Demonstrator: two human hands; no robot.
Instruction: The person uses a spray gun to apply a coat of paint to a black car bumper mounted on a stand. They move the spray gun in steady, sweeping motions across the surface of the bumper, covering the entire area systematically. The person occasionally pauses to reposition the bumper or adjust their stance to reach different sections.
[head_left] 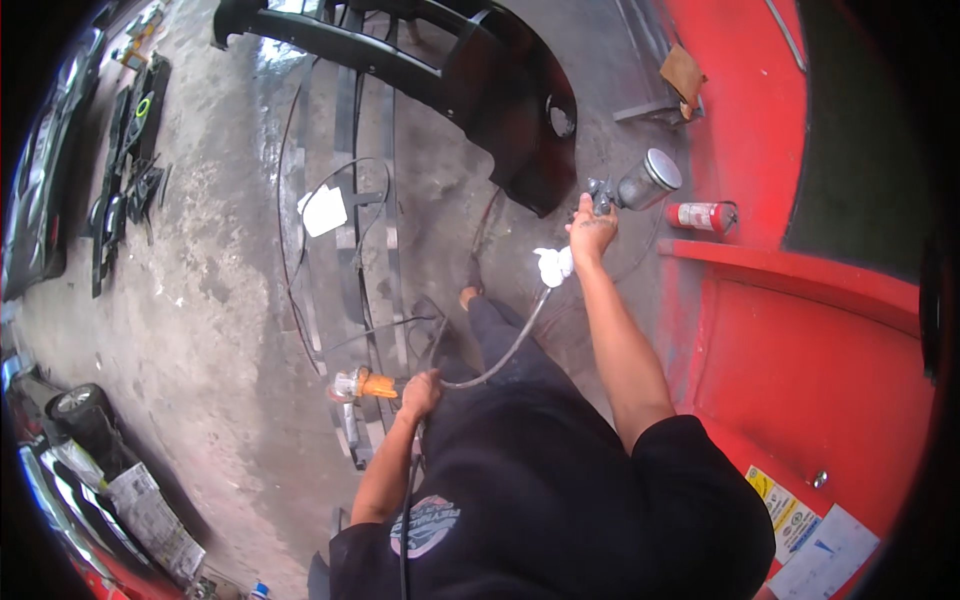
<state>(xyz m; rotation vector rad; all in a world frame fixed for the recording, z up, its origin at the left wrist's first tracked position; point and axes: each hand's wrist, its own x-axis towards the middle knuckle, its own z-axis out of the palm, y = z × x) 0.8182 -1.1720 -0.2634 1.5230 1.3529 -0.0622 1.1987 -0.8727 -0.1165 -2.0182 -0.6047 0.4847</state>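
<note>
My right hand [592, 238] is wrapped round the grip of a spray gun [600, 196], held out ahead of me. The gun's silver paint cup [648, 181] tilts to the right. White cloth or paper [553, 266] is bunched just below the grip, where a grey air hose [515, 345] begins. That hose curves down to my left hand [421, 394], which is closed round it beside my waist. An orange-handled power tool [376, 385] shows just left of that hand; whether they touch I cannot tell. Beyond the gun, a glossy black car bumper [500, 85] rests on a stand.
Metal stand rails [392, 220] and loose cables cross the floor, with a white sheet [323, 211] among them. A red cabinet [810, 350] and a fire extinguisher [703, 217] are at right. Dark car parts [118, 180] and a wheel [80, 405] lie along the left.
</note>
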